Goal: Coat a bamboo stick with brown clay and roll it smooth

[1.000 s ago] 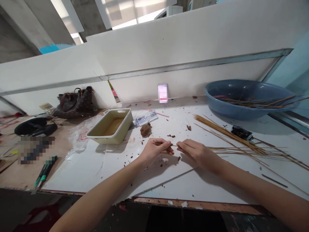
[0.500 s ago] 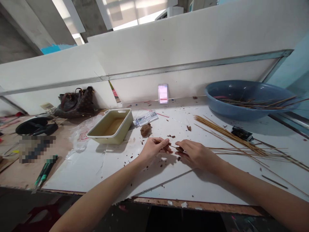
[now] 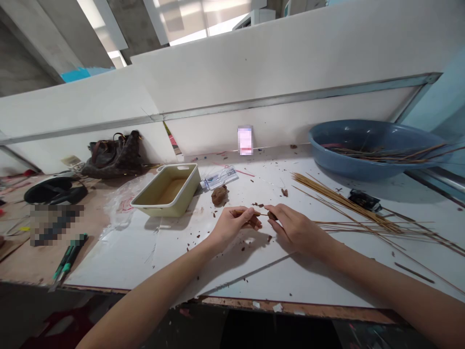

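left hand in a narrow pinch on a thin tan reed stick; right hand in a narrow pinch on a small brown clay lump at the stick's right end. both are low over the white-topped bench. a larger brown clay lump sits ahead, a loose bundle of tan reed sticks lies right, and a round blue plastic basin sits behind it. the label on the clear plastic packet is too small to read.

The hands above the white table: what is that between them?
In the head view, a thin stick runs between the left hand and the right hand, with a small brown lump, perhaps clay, at the right fingertips.
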Tool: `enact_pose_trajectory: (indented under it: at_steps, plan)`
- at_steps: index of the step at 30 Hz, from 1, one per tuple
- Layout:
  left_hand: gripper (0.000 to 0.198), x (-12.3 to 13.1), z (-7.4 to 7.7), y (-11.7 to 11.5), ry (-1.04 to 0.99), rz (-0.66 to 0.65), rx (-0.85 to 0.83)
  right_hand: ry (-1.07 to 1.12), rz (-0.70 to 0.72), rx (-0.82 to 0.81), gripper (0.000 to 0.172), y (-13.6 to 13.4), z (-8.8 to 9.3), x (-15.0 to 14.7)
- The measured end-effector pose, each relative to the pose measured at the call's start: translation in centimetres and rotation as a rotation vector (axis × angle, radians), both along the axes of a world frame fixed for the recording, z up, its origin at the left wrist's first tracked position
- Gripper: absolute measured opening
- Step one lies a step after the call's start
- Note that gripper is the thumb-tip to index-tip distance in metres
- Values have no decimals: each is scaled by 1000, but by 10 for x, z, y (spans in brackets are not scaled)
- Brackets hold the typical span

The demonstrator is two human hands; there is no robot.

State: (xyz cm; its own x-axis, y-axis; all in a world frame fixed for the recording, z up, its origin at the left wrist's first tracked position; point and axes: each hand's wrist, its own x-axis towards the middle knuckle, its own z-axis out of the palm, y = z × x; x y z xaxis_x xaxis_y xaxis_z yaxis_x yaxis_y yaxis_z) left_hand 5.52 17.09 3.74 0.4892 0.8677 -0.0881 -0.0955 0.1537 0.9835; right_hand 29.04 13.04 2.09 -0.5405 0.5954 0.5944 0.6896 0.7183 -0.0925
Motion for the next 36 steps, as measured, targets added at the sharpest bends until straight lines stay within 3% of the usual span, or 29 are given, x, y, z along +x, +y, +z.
enact_pose_trajectory:
  at_steps: [11, 20, 24, 28, 30, 34, 36]
  plan:
    - [50, -1, -8, 0, 35, -7, -21, 95, 66, -144, 23, 1, -6, 10]
    - [49, 0, 2, -5, 69, -36, 36, 153, 111, -124, 18, -3, 2, 13]
    - [52, 0, 0, -2, 83, -43, 44, 172, 93, -135, 22, -1, 4, 11]
    - [56, -1, -2, 2, 98, -4, 32, 118, 56, -151, 37, 3, -1, 10]
    - [56, -2, -1, 3, 109, 6, 37, 99, 52, -140, 39, 3, -4, 10]
    - [56, -2, 2, 1, 103, 10, 41, 35, 40, -26, 26, 3, -4, 11]
    - [56, -1, 2, 1, 93, 8, 45, -22, 17, 52, 32, 3, -3, 10]
